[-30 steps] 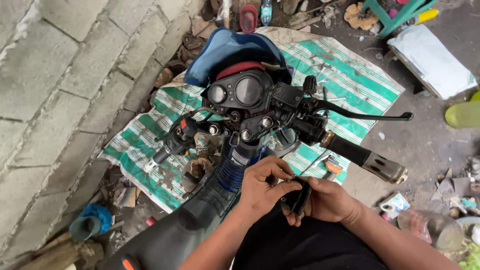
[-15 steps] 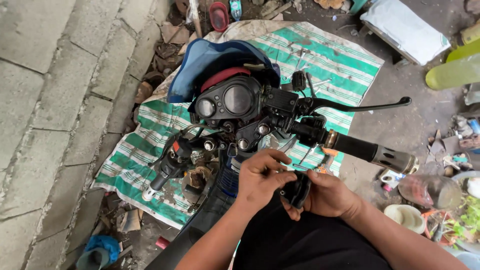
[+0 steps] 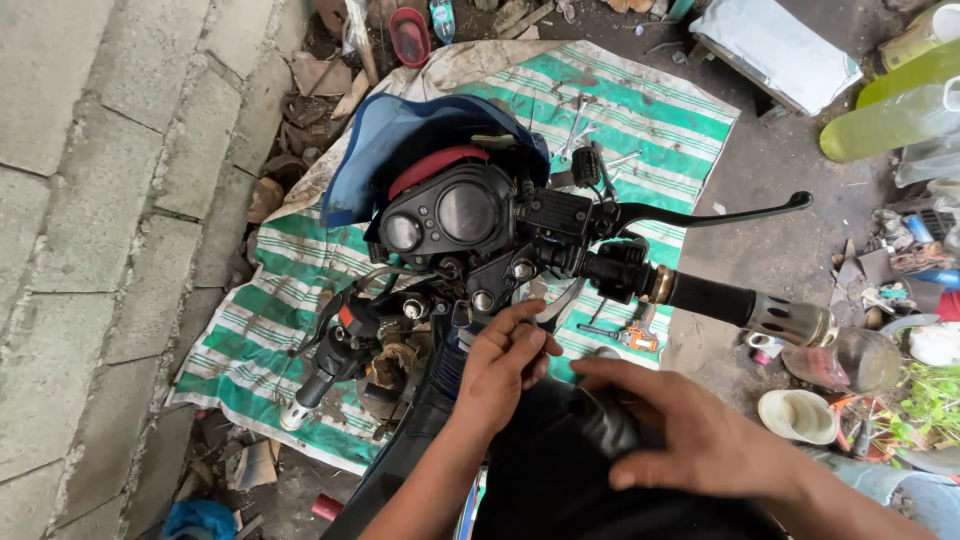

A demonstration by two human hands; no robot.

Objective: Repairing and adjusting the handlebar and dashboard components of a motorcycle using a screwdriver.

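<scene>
A motorcycle [image 3: 470,260] stands nose-out over a green-and-white striped tarp [image 3: 640,110] spread on a bare, dirty concrete floor [image 3: 780,180], with a grey block wall [image 3: 90,200] running along the nine o'clock side. The left hand [image 3: 505,365] sits just below the round gauges [image 3: 450,215], fingers curled and touching the frame at the steering stem — whether it pinches anything there, I cannot tell. The right hand [image 3: 690,430] lies at five o'clock, fingers half spread, over a dark rounded part [image 3: 605,420] resting on the black seat. The brake lever [image 3: 720,212] and the handlebar grip [image 3: 740,305] stick out toward three o'clock. Wrenches [image 3: 585,105] lie on the tarp at twelve o'clock — scraps, bottles and a small white bowl [image 3: 797,415] litter the floor to the right.
</scene>
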